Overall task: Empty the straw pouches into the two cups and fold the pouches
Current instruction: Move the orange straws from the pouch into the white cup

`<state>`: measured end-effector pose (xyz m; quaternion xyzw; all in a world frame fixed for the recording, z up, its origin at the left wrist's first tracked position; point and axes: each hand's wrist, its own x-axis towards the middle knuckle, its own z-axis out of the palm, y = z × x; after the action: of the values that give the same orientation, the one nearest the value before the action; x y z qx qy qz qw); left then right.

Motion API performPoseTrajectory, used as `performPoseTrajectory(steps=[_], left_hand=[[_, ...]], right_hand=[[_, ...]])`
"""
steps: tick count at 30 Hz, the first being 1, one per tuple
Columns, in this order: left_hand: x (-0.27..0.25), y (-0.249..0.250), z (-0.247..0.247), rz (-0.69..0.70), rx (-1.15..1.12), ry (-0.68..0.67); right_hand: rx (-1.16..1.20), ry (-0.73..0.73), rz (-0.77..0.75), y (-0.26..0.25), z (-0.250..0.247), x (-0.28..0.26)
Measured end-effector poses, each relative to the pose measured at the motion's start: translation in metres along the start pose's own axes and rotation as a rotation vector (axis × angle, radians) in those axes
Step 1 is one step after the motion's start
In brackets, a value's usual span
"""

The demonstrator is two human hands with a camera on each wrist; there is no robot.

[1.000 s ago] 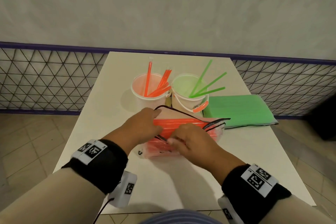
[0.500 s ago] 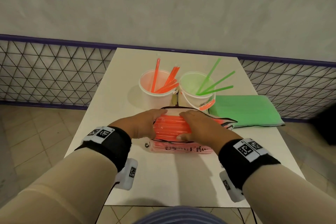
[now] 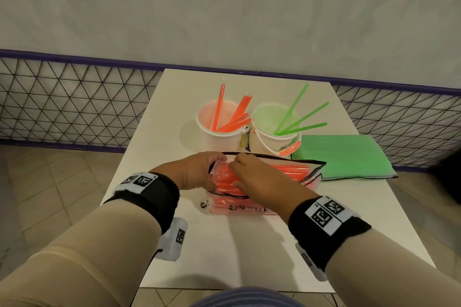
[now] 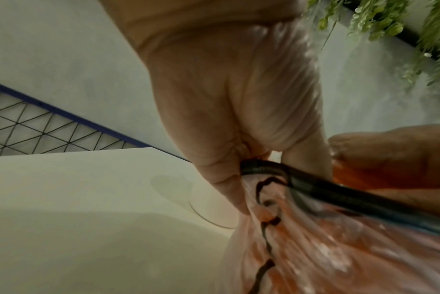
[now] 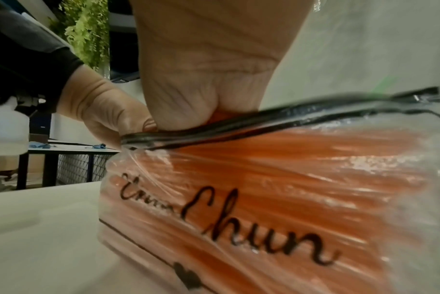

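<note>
Head view, centre of frame: my left hand (image 3: 199, 172) pinches the left end of the orange pouch's (image 3: 249, 204) zip rim, steadying its mouth, while my right hand (image 3: 259, 177) has its fingers curled inside, around the orange straws (image 3: 287, 169), probably to lift a bundle out. Above them, the left cup (image 3: 217, 137) holds a few orange straws and the right cup (image 3: 269, 142) three green. At right lies the green pouch (image 3: 344, 157), flat on the table (image 3: 249, 257).

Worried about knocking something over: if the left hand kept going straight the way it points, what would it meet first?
Probably the right hand, right against it at the orange pouch; beyond, likely the green-straw cup, though depth is unclear.
</note>
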<state>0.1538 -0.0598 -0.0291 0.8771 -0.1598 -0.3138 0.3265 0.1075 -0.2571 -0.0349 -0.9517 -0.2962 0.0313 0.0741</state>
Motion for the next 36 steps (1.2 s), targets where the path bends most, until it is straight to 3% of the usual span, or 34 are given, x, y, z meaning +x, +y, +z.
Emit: performPoseTrajectory(steps=[9, 12, 20, 23, 28, 32, 34, 36], left_hand=[[0.002, 0.0, -0.002, -0.029, 0.037, -0.001], [0.002, -0.003, -0.001, -0.031, 0.021, -0.018], [-0.003, -0.006, 0.004, 0.006, 0.052, -0.131], [-0.002, -0.005, 0.004, 0.031, -0.011, -0.158], [0.001, -0.004, -0.002, 0.009, -0.115, -0.124], [-0.001, -0.006, -0.001, 0.05, -0.307, -0.091], [0.004, -0.007, 0.002, 0.067, -0.378, 0.058], [0.012, -0.007, 0.004, 0.018, -0.477, 0.323]], right_hand=[[-0.163, 0.143, -0.008, -0.008, 0.005, 0.002], [-0.216, 0.103, -0.004, -0.015, -0.002, 0.004], [-0.107, -0.004, 0.115, -0.025, -0.006, 0.003], [-0.041, -0.042, 0.162, -0.024, -0.026, 0.007], [0.283, -0.008, 0.255, -0.025, -0.086, 0.017], [0.755, 0.373, 0.389, -0.019, -0.131, 0.028], [1.059, 0.638, 0.474, -0.013, -0.137, 0.034], [1.32, 0.878, 0.536, -0.009, -0.135, 0.039]])
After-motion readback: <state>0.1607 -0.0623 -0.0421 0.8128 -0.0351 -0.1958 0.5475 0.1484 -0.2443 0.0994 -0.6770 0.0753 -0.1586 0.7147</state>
